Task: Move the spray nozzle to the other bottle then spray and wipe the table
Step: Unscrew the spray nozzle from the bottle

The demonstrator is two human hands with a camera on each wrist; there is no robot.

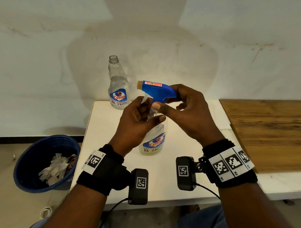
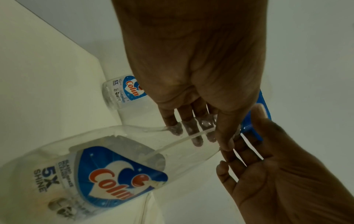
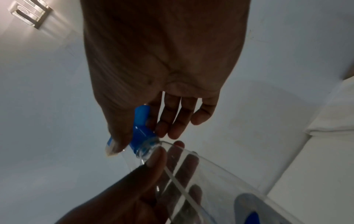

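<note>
My left hand [image 1: 142, 112] grips the neck of the near clear Colin bottle [image 1: 154, 142] over the white table [image 1: 169, 183]. The blue spray nozzle [image 1: 156, 91] sits at that bottle's mouth, its spout pointing left. My right hand [image 1: 181, 102] pinches the nozzle at its collar and rear. In the left wrist view my left fingers [image 2: 178, 127] show through the clear bottle [image 2: 114, 159], with a thin dip tube inside it. The right wrist view shows the nozzle collar [image 3: 141, 130] at the bottle's threaded mouth [image 3: 151, 145]. A second Colin bottle [image 1: 116, 82] stands uncapped at the table's far edge.
A blue bin [image 1: 25, 176] holding crumpled white tissue stands on the floor to the left of the table. A brown wooden board [image 1: 272, 132] lies on the table's right side. A white wall rises close behind the table.
</note>
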